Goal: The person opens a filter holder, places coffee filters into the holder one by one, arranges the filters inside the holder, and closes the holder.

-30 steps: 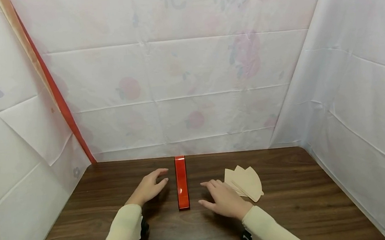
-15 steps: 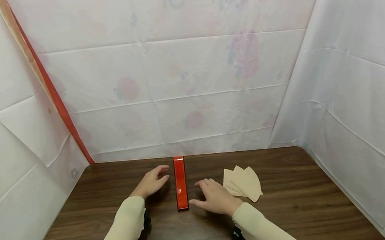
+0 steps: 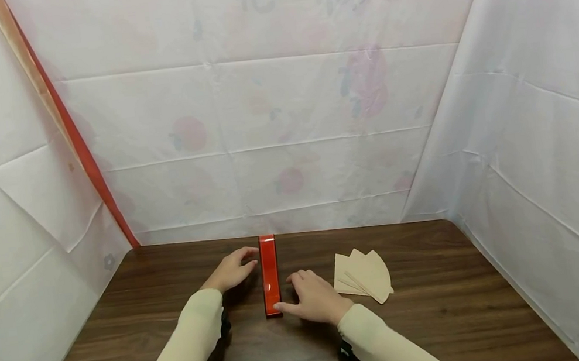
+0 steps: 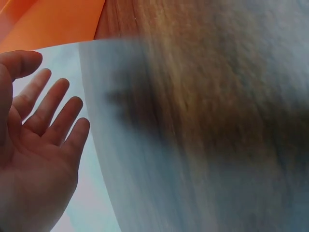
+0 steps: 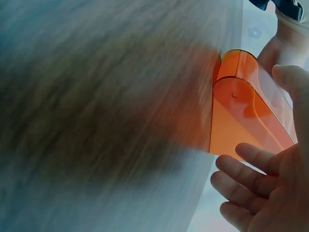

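Observation:
A narrow, translucent orange-red plastic holder [image 3: 270, 274] stands mid-table, its long side pointing away from me. The right wrist view shows its rounded top edge and see-through side wall [image 5: 231, 125]. Left of its far half is my left hand [image 3: 232, 269], fingers loosely extended, fingertips close beside it. My right hand [image 3: 314, 296] is at its right, near the front end, with the thumb overlapping the holder's edge; whether it touches, I cannot tell. Both palms, seen on the left hand [image 4: 46, 140] and the right hand [image 5: 270, 193], hold nothing.
To the right of my right hand, several beige fan-shaped paper coffee filters [image 3: 365, 275] lie spread and overlapping on the dark wooden table [image 3: 468, 314]. White printed cloth [image 3: 283, 116] hangs along the back and both sides, with a red strip [image 3: 87, 160] at the left corner.
Both hands have moved inward toward the holder, the right hand leftward and the left hand rightward and slightly forward. The holder and filters keep their places; the view shifts slightly.

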`<control>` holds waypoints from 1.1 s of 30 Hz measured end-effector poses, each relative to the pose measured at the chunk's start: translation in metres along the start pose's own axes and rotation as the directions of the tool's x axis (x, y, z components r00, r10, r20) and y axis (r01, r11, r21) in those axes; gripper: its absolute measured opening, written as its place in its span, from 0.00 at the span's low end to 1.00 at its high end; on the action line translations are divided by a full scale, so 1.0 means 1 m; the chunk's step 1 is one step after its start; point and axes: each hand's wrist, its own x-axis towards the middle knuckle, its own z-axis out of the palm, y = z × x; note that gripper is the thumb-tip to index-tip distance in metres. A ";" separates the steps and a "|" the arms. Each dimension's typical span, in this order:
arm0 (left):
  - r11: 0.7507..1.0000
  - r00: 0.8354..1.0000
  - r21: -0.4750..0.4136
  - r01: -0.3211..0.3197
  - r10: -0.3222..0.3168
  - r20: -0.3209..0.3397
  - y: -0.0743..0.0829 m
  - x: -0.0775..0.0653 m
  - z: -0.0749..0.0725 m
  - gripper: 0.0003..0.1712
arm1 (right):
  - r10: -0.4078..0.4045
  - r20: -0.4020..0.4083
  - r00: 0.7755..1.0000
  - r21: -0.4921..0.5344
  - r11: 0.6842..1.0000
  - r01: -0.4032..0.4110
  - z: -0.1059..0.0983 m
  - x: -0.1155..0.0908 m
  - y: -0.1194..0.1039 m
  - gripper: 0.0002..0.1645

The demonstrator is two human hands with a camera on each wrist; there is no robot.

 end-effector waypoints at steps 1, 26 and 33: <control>1.000 1.000 -0.007 -0.001 0.001 0.003 0.001 0.001 0.000 0.20 | 0.004 -0.003 1.000 -0.001 1.000 -0.004 0.001 0.001 -0.001 0.46; 0.992 0.991 -0.117 0.052 -0.037 0.126 0.009 0.011 0.008 0.25 | 0.121 0.002 0.993 0.025 0.992 -0.121 0.012 0.016 -0.016 0.50; 0.992 0.989 -0.121 0.041 -0.023 0.147 0.009 0.011 0.009 0.27 | 0.110 -0.016 0.994 0.004 0.994 -0.110 0.013 0.018 -0.021 0.45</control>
